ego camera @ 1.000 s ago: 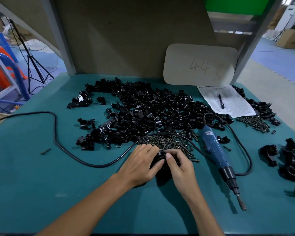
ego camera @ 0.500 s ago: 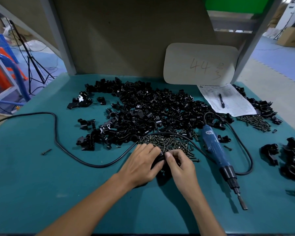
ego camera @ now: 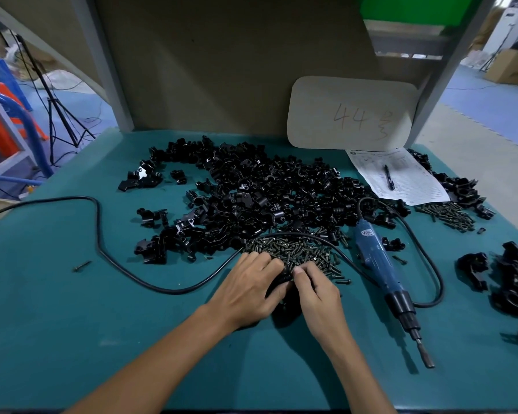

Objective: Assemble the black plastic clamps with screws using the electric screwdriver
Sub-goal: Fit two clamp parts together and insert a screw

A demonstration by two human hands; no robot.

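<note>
My left hand [ego camera: 248, 288] and my right hand [ego camera: 314, 291] meet at the near edge of a heap of dark screws [ego camera: 293, 252]. Between them they hold a black plastic clamp [ego camera: 280, 282], mostly hidden by the fingers. My right hand's fingertips pinch at its top. A large pile of loose black clamps [ego camera: 266, 192] spreads behind the screws. The blue electric screwdriver [ego camera: 380, 264] lies on the table to the right of my right hand, its bit pointing towards me.
The screwdriver's black cable [ego camera: 102, 249] loops over the teal table [ego camera: 72, 339] to the left and around the tool. Black clamps [ego camera: 515, 282] lie at the right edge. A second screw heap [ego camera: 449, 213], a paper with a pen [ego camera: 395, 174] and a numbered board [ego camera: 350, 115] sit behind.
Both hands stay on the clamp. My right hand's fingers have shifted slightly up towards the screw heap.
</note>
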